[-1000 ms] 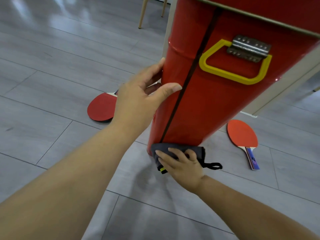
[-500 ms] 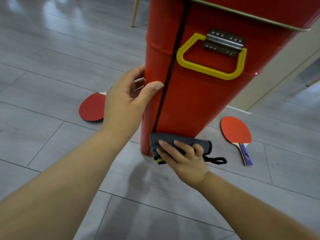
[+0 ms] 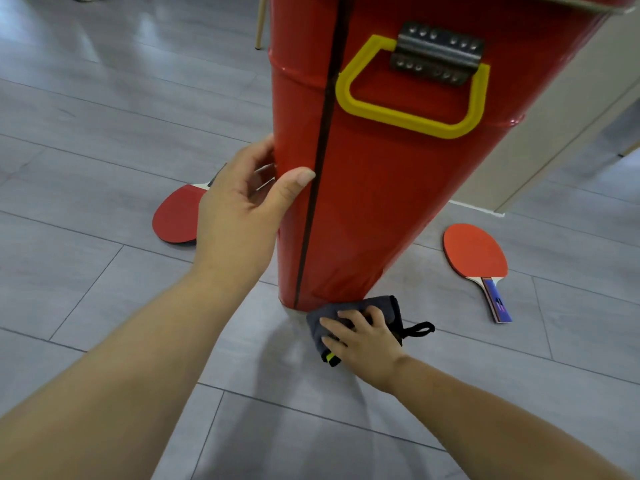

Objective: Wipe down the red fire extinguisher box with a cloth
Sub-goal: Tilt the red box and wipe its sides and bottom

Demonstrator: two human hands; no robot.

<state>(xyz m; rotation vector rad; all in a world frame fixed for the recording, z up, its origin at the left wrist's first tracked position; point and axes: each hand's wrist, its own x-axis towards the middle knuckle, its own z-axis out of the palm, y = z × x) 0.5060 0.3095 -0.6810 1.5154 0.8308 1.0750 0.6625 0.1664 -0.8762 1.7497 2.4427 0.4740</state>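
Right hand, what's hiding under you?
A folded grey cloth, held by the right hand at the foot of the red box. Its black loop sticks out on the right. The hand covers the cloth's middle, and the floor beneath is hidden.

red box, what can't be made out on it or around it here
Head view:
red box top: cut off by the upper frame edge.
left paddle handle: behind the left hand.
cloth: largely under the right hand.
wooden leg: top cut off by the same edge.
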